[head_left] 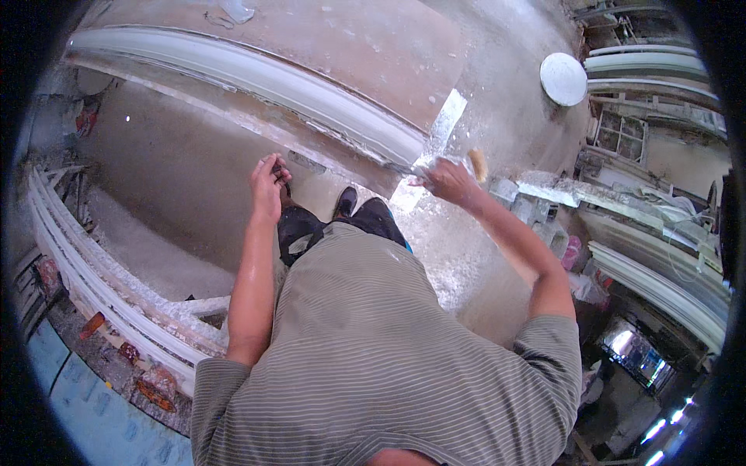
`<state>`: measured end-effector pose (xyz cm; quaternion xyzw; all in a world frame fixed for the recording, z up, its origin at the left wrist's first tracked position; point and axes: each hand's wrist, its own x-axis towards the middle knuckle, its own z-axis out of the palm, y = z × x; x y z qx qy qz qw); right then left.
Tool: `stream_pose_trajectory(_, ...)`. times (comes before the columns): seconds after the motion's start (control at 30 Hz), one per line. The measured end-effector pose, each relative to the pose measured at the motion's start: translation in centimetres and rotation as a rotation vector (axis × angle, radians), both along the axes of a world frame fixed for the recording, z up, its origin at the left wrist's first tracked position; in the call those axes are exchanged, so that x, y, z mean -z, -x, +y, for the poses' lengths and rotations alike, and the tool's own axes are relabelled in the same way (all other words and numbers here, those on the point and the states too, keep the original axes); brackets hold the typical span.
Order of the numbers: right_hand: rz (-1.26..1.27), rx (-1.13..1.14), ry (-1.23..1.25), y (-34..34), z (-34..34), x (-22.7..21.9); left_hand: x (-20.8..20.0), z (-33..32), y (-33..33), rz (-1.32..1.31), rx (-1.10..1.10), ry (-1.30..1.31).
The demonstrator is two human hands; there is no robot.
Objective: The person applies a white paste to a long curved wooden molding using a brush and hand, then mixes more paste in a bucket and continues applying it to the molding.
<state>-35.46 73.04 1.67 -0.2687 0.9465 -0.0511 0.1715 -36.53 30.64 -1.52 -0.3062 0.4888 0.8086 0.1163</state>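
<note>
A long white plaster moulding (256, 74) with lengthwise ridges lies across a raised board ahead of me. At its right end, my right hand (452, 183) is closed on a flat-bladed scraper (401, 168), whose thin dark blade points left toward the moulding's end. Beside that wrist shows a tan rounded piece (477, 165); whether it is the tool's handle, I cannot tell. My left hand (268, 182) hangs in the air near the board's front edge, fingers loosely bent and a little apart, with nothing visible in it.
A round white disc (563, 79) lies at the far right. Racks of long white mouldings (653, 291) stand on the right, and more mouldings (101, 272) lie along the left. A white strip (448, 116) sticks out past the board. White splashes cover the floor (458, 264) near my shoes (346, 202).
</note>
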Motion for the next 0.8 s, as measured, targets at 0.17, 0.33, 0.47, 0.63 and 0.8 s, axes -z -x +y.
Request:
stream_pose_trajectory(0.17,0.058,0.042,0.059,0.0,-3.4,2.1,0.2,1.7,0.3,0.018,0.0,-0.056)
stream_pose_trajectory(0.33,-0.031,0.101,0.054,-0.8,-1.6,1.1,-0.1,2.3,0.6,0.034,0.073,-0.085)
stream_pose_trajectory(0.47,0.056,0.101,-0.043,-0.3,-4.9,2.7,0.0,2.4,0.9,0.036,0.092,-0.091)
stream_pose_trajectory(0.63,-0.241,0.448,0.165,-0.9,-3.7,1.1,-0.4,2.2,0.1,0.028,0.115,-0.053)
stream_pose_trajectory(0.8,-0.472,0.675,0.369,-2.2,-2.5,0.5,0.7,1.5,-1.3,0.013,0.098,-0.034)
